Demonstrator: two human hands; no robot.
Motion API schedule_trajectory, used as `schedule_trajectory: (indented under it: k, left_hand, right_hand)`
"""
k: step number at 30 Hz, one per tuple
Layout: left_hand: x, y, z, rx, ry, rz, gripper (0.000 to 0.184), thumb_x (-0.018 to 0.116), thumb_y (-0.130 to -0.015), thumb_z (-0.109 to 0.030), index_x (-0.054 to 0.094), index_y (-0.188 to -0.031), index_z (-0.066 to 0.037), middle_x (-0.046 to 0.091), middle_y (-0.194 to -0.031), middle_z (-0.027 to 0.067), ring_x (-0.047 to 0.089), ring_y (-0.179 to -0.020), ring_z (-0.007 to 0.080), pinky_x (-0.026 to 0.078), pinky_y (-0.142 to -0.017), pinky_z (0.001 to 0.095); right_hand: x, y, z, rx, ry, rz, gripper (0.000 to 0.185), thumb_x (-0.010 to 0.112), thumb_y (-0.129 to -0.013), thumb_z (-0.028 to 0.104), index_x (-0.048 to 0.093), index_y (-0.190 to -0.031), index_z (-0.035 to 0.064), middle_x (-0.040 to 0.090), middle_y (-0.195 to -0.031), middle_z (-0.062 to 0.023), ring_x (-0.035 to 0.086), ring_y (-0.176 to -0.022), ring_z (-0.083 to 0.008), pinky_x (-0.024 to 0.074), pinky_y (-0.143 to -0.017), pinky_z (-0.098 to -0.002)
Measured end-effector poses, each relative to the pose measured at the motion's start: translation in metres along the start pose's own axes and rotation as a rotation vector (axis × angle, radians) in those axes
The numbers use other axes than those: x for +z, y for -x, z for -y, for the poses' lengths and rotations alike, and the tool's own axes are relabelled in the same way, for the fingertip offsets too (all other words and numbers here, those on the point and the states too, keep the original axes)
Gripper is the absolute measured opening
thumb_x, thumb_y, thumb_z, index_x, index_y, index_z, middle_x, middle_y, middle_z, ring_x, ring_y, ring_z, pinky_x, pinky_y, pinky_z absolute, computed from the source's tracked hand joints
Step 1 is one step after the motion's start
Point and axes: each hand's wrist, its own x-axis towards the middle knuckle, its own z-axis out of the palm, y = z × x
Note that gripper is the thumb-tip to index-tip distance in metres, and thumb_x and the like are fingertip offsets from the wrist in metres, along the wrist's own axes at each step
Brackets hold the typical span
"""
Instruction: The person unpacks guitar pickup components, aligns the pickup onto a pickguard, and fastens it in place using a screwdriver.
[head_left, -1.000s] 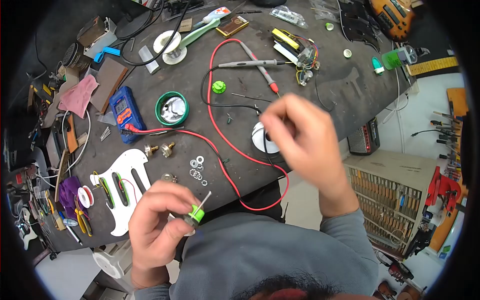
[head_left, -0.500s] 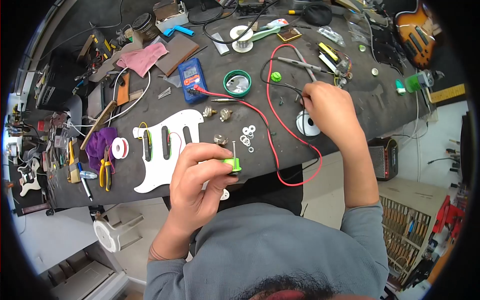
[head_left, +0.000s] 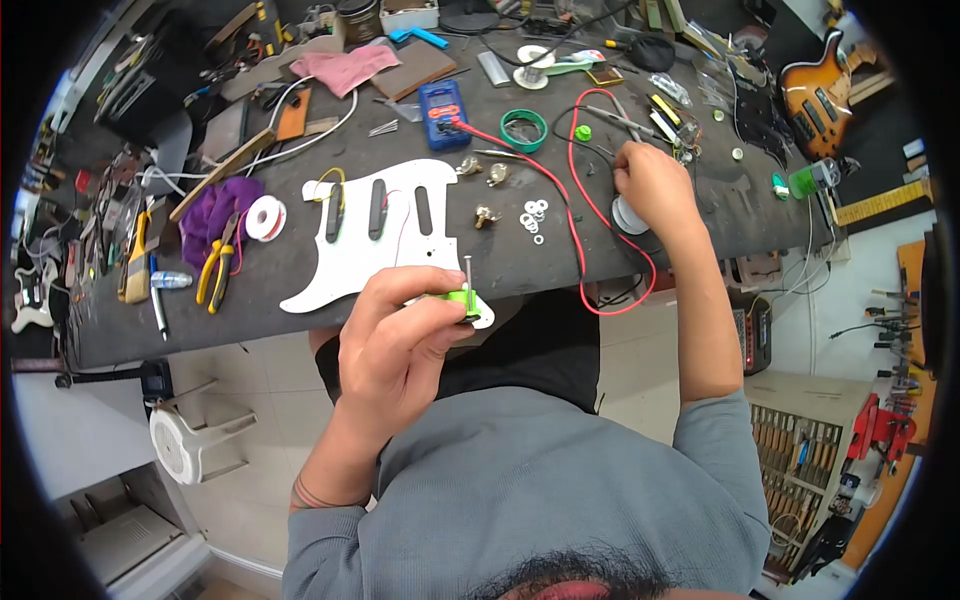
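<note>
My left hand (head_left: pixel 395 335) is closed, thumb and fingers pinching a small bright green part with a thin upright metal rod (head_left: pixel 468 272). It is held above the bench's front edge, over the near end of a white guitar pickguard (head_left: pixel 345 265). Black pickups (head_left: pixel 377 210) and thin wires are on the pickguard. My right hand (head_left: pixel 655 190) hangs over the bench with curled fingers; what they hold, if anything, is hidden. Just below it lies a white spool (head_left: pixel 628 217), partly covered by the hand. Grey probes (head_left: pixel 620 122) with red and black leads lie beyond its fingers.
A blue multimeter (head_left: pixel 443 115), a green tape ring (head_left: pixel 523 130), potentiometers (head_left: pixel 486 216) and white washers (head_left: pixel 535 212) lie mid-bench. Yellow pliers (head_left: pixel 215 270), a red-wire spool (head_left: pixel 265 218) and a purple cloth (head_left: pixel 215 215) are left. The red lead (head_left: pixel 575 235) loops near the front edge.
The view has tilted, so the bench appears higher and further right. My left hand still pinches the green part. My right hand stays by the white spool, its fingers still curled.
</note>
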Motion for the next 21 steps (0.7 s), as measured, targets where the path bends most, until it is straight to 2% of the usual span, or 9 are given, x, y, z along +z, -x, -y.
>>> schedule_trajectory:
  k: [3, 4, 5, 7, 9, 11, 12, 17, 21]
  left_hand:
    - [-0.011, 0.017, -0.002, -0.171, 0.272, -0.003, 0.025, 0.075, -0.103, -0.002, 0.061, -0.123, -0.001, 0.069, -0.119, 0.0186, 0.076, -0.109, 0.0315, 0.064, -0.094, 0.0423]
    - [-0.007, 0.022, -0.005, -0.292, 0.534, -0.092, 0.023, 0.073, -0.107, -0.009, 0.060, -0.124, 0.000, 0.069, -0.118, 0.0183, 0.076, -0.108, 0.0297, 0.064, -0.094, 0.0413]
    - [-0.010, 0.025, -0.006, -0.384, 0.688, -0.105, 0.024, 0.072, -0.108, -0.012, 0.059, -0.124, 0.001, 0.069, -0.118, 0.0187, 0.077, -0.107, 0.0296, 0.064, -0.094, 0.0414]
    - [-0.013, 0.030, -0.005, -0.578, 1.001, -0.123, 0.028, 0.071, -0.110, -0.018, 0.059, -0.126, 0.001, 0.069, -0.118, 0.0193, 0.077, -0.104, 0.0292, 0.064, -0.093, 0.0416]
    - [-0.014, 0.031, -0.011, -0.690, 1.091, -0.118, 0.033, 0.069, -0.112, -0.024, 0.059, -0.130, 0.002, 0.070, -0.120, 0.0201, 0.077, -0.100, 0.0288, 0.066, -0.088, 0.0407]
    - [-0.013, 0.032, -0.010, -0.733, 1.197, -0.112, 0.036, 0.068, -0.112, -0.025, 0.060, -0.132, 0.002, 0.070, -0.121, 0.0201, 0.078, -0.099, 0.0285, 0.067, -0.085, 0.0403]
    - [-0.011, 0.033, -0.011, -0.725, 1.223, -0.119, 0.038, 0.068, -0.112, -0.028, 0.060, -0.133, 0.002, 0.071, -0.119, 0.0197, 0.079, -0.098, 0.0287, 0.069, -0.081, 0.0391]
    - [-0.018, 0.036, -0.018, -0.782, 1.231, -0.129, 0.040, 0.067, -0.112, -0.030, 0.059, -0.133, 0.003, 0.074, -0.114, 0.0202, 0.081, -0.095, 0.0288, 0.072, -0.079, 0.0398]
    - [-0.022, 0.042, -0.020, -0.796, 1.223, -0.144, 0.040, 0.066, -0.113, -0.030, 0.059, -0.133, 0.003, 0.074, -0.115, 0.0216, 0.082, -0.096, 0.0293, 0.072, -0.080, 0.0404]
  right_hand:
    - [-0.011, 0.005, -0.006, 0.125, -0.087, -0.157, 0.017, 0.069, -0.096, 0.014, 0.078, -0.105, 0.0034, 0.080, -0.108, -0.0188, 0.077, -0.101, -0.0405, 0.0601, -0.090, -0.0511]
    - [-0.023, 0.008, 0.000, 0.137, -0.193, -0.301, 0.018, 0.069, -0.096, 0.014, 0.078, -0.107, 0.0031, 0.079, -0.109, -0.0198, 0.076, -0.100, -0.0414, 0.0596, -0.089, -0.0500]
    - [-0.035, 0.018, 0.008, 0.199, -0.382, -0.338, 0.016, 0.069, -0.098, 0.010, 0.077, -0.110, 0.0009, 0.081, -0.104, -0.0154, 0.078, -0.093, -0.0317, 0.0599, -0.085, -0.0423]
    - [-0.069, 0.047, 0.060, 0.172, -0.860, -0.267, 0.014, 0.069, -0.102, 0.006, 0.077, -0.111, -0.0009, 0.079, -0.099, -0.0063, 0.074, -0.091, -0.0169, 0.0578, -0.083, -0.0329]
    - [-0.085, 0.076, 0.111, -0.091, -1.211, -0.135, 0.013, 0.070, -0.102, 0.003, 0.077, -0.112, -0.0019, 0.076, -0.098, -0.0001, 0.068, -0.094, -0.0077, 0.0550, -0.081, -0.0264]
    - [-0.088, 0.094, 0.148, -0.237, -1.400, -0.025, 0.014, 0.073, -0.101, 0.002, 0.077, -0.113, -0.0015, 0.076, -0.102, -0.0011, 0.068, -0.095, -0.0069, 0.0543, -0.082, -0.0251]
    - [-0.088, 0.100, 0.158, -0.221, -1.445, 0.051, 0.015, 0.074, -0.101, 0.002, 0.077, -0.115, -0.0015, 0.076, -0.103, -0.0011, 0.068, -0.095, -0.0062, 0.0540, -0.082, -0.0244]
    - [-0.079, 0.106, 0.173, -0.210, -1.653, 0.269, 0.017, 0.076, -0.103, 0.004, 0.076, -0.118, -0.0027, 0.075, -0.103, -0.0012, 0.067, -0.094, -0.0051, 0.0538, -0.080, -0.0230]
    - [-0.077, 0.106, 0.171, -0.177, -1.702, 0.417, 0.021, 0.080, -0.102, 0.007, 0.076, -0.120, -0.0025, 0.076, -0.105, -0.0024, 0.068, -0.093, -0.0056, 0.0542, -0.080, -0.0227]
